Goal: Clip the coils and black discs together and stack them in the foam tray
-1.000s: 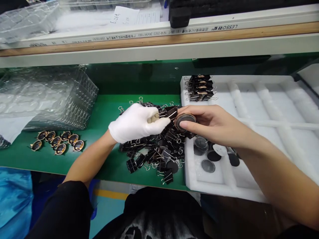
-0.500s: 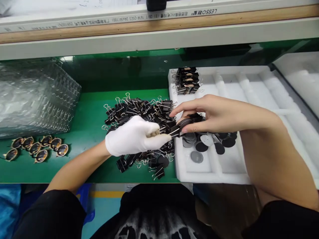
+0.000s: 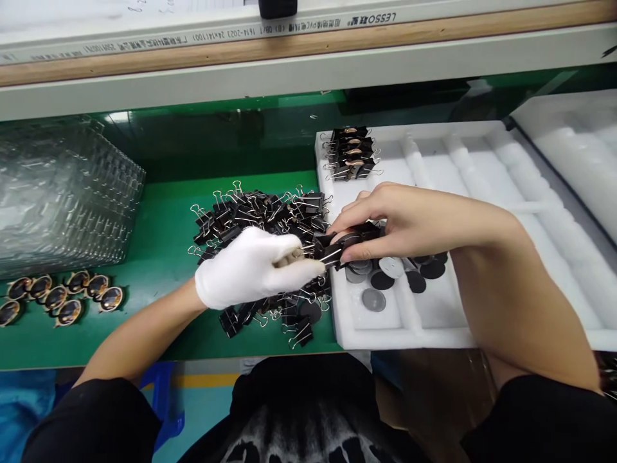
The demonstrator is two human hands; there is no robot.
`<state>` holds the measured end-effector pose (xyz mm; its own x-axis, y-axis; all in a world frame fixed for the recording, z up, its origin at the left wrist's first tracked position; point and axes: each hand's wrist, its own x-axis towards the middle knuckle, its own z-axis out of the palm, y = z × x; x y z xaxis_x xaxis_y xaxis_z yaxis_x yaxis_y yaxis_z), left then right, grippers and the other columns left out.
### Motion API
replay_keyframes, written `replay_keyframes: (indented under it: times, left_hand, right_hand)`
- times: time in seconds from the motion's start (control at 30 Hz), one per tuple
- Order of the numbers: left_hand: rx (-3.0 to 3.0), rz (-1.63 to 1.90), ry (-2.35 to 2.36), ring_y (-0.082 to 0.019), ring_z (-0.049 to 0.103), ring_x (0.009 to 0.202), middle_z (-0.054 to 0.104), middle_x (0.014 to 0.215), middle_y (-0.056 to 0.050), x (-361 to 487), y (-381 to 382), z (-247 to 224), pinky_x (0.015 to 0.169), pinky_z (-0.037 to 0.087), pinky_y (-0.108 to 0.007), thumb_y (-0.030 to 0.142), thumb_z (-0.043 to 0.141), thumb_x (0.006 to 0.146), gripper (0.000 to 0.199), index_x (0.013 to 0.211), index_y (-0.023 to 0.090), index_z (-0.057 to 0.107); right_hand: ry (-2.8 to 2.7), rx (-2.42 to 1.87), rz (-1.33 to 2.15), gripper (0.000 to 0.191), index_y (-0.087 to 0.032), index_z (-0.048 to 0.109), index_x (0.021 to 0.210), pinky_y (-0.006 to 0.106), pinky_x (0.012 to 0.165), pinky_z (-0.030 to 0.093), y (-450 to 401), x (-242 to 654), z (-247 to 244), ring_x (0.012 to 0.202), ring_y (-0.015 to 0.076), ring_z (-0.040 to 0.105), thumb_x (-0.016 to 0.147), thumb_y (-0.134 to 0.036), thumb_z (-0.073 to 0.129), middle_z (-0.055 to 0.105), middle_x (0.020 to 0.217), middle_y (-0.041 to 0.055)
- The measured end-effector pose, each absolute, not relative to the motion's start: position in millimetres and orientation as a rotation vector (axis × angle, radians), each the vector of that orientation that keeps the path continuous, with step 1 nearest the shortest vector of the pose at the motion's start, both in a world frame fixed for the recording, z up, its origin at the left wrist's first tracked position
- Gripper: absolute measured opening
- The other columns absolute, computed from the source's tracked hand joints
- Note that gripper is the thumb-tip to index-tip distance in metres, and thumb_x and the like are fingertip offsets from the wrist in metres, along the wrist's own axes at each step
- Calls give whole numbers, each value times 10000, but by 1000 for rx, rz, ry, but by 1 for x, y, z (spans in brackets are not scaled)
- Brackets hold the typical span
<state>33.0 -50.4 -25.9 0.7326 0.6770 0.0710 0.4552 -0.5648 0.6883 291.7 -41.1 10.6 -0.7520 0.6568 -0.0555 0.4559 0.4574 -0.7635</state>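
Observation:
My left hand (image 3: 258,265), in a white glove, pinches the wire handles of a black binder clip (image 3: 331,256). The clip's jaws meet a round, dark piece (image 3: 349,239) with a copper-coloured edge. My bare right hand (image 3: 385,222) grips this round piece between thumb and fingers, and another black clip sits on its far side. A heap of black binder clips (image 3: 260,209) lies under and around my left hand. Below my right hand, loose grey and black discs (image 3: 382,280) rest in a white foam tray (image 3: 419,337). My fingers partly hide the held piece.
Several clipped round pieces (image 3: 353,153) stand in a row at the tray's back left. Several gold-rimmed pieces with dark lenses (image 3: 68,312) lie at the left. Behind them is a stack of clear plastic trays (image 3: 72,193). A shelf edge (image 3: 289,74) spans the back.
The whole view has shifted slightly, so things appear further left. Both hands keep nearly the same hold on the clip and the round piece.

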Motion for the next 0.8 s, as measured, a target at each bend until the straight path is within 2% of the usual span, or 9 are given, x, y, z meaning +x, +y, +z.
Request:
replay_keyframes:
  times: [0.13,0.2,0.27,0.37,0.43,0.47,0.53,0.67,0.8]
  left_hand:
    - [1721,349,952,-115,613,525,697,640,-49,31,-45,-23,497,433,-248,460,285,1079,591,714,167,645]
    - [1502,306,931,-118,595,472,675,585,-58,28,-39,-22,449,408,-246,505,299,1078,610,690,164,624]
    - [1463,324,908,-104,567,453,649,558,-37,25,-33,-21,442,400,-234,530,447,1041,531,685,165,596]
    - [1622,455,982,-103,617,526,675,634,-13,21,-28,-16,516,459,-228,518,600,978,407,775,165,618]
    - [1769,511,1039,-124,667,598,699,682,-6,20,-27,-12,588,497,-245,517,607,970,364,886,167,657]
    - [1828,513,1061,-137,684,633,706,691,-4,20,-27,-11,616,506,-255,522,594,973,364,942,168,673]
    - [1905,494,1098,-160,701,697,720,720,-1,19,-28,-10,647,508,-270,541,580,969,385,1029,177,690]
    - [2033,431,1083,-141,627,658,683,727,22,16,-25,-14,586,452,-260,573,616,930,405,1048,199,718]
    - [2131,395,1056,-114,539,586,613,667,37,12,-24,-18,517,389,-249,571,617,926,404,1014,196,737]
  right_hand:
    - [-2476,-965,688,170,-318,794,1046,474,879,458,-53,284,6,837,239,667,982,-394,657,789,941,11]
    - [-2438,-1015,418,177,-360,777,1099,570,998,383,-59,276,2,946,276,665,1012,-330,625,796,1018,11]
    - [-2385,-1048,284,234,-388,744,1197,616,1063,327,-61,272,-1,1068,309,655,1002,-301,648,781,1162,14]
    - [-2318,-1030,373,613,-358,604,1439,604,1107,359,-57,273,-3,1253,359,599,868,-395,824,654,1435,56]
    - [-2263,-1020,611,885,-322,492,1544,556,1074,455,-51,278,-3,1272,358,604,768,-469,893,618,1477,86]
    - [-2226,-1032,740,928,-311,472,1559,526,1039,502,-47,281,-2,1249,345,627,751,-488,894,640,1447,90]
    - [-2171,-1083,941,816,-294,543,1508,467,959,565,-42,285,-3,1174,311,675,778,-486,855,701,1352,80]
    - [-2182,-1154,1091,421,-225,779,1173,376,780,587,-37,287,-7,956,249,724,823,-458,791,779,1149,64]
    - [-2189,-1150,1100,378,-220,782,1114,354,733,568,-40,280,-9,893,220,714,809,-443,799,784,1097,47]
